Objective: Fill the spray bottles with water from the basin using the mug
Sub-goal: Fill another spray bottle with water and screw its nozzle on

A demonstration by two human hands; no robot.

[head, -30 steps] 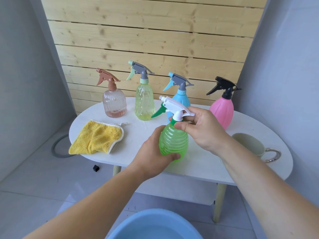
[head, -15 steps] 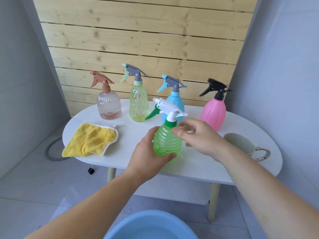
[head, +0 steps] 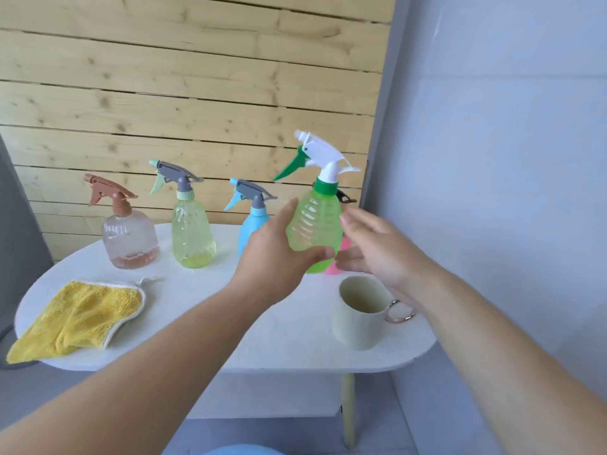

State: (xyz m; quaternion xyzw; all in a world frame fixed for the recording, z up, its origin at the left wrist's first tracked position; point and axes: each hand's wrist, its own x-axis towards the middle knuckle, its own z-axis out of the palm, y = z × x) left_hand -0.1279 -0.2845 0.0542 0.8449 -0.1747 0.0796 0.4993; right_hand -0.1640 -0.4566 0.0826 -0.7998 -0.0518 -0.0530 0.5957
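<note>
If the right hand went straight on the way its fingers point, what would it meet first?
Probably the green spray bottle, held up by the left hand. The open right hand aims its fingers at the bottle's side, with nothing visible between, though depth is unclear.

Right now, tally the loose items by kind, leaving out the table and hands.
Spray bottles: 5 (brown-topped bottle, yellow-green bottle, blue bottle, green bottle, pink bottle mostly hidden)
Mug: 1
Yellow cloth: 1
Basin: 1, rim only
Total: 8
</note>
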